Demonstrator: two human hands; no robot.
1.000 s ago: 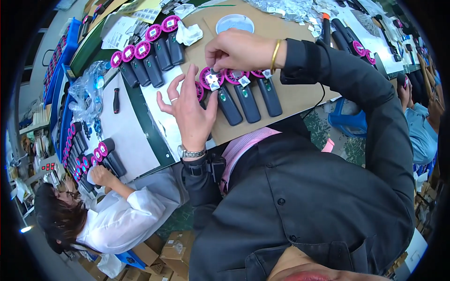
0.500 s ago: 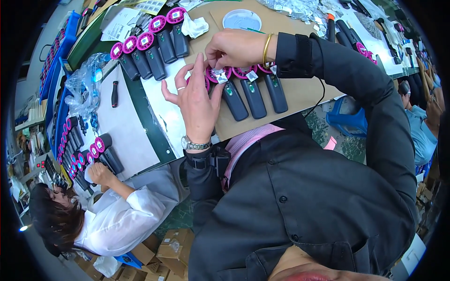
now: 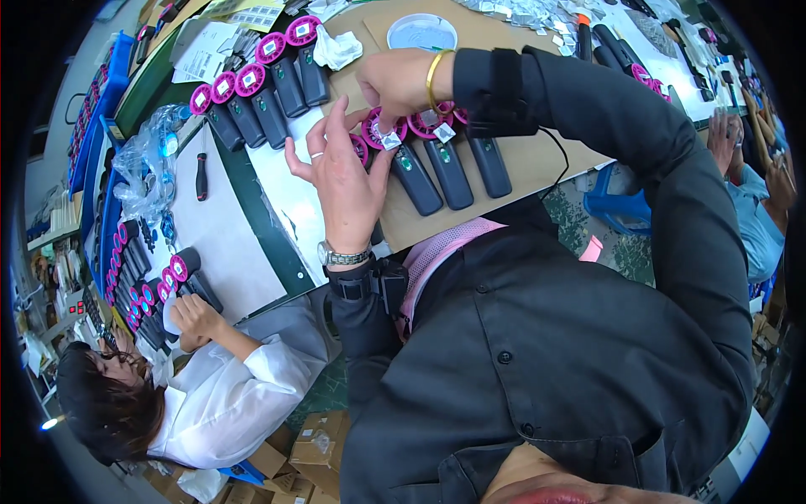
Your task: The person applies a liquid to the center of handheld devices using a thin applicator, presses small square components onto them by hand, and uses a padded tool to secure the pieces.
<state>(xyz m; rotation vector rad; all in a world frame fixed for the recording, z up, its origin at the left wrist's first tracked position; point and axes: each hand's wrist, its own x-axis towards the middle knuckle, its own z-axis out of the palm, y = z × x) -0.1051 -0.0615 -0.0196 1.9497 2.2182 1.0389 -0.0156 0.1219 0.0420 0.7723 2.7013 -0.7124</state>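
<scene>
Several handheld fans, with pink round heads and dark handles, lie in a row on the brown board in front of me. Over the leftmost full fan (image 3: 416, 181), my right hand (image 3: 395, 80) bends down with curled fingers, a fingertip at the pink head. Whether something small is pinched there is hidden. My left hand (image 3: 346, 181) is spread beside the same head, thumb close to a small silvery-white square (image 3: 390, 142) at its lower edge. Part of another pink head shows behind the left fingers. To the right lie a second fan (image 3: 451, 175) and a third fan (image 3: 489, 166).
More fans (image 3: 270, 118) stand in a group at the upper left, beside a crumpled white cloth (image 3: 337, 49). A round white dish (image 3: 422, 32) sits beyond my right hand. A screwdriver (image 3: 201, 175) lies on the left table, where a co-worker in a white sleeve (image 3: 277, 367) handles fans.
My right hand has shifted slightly left, with a finger now pointing down at the pink head. My left hand stays spread beside it. The whole view has shifted a little.
</scene>
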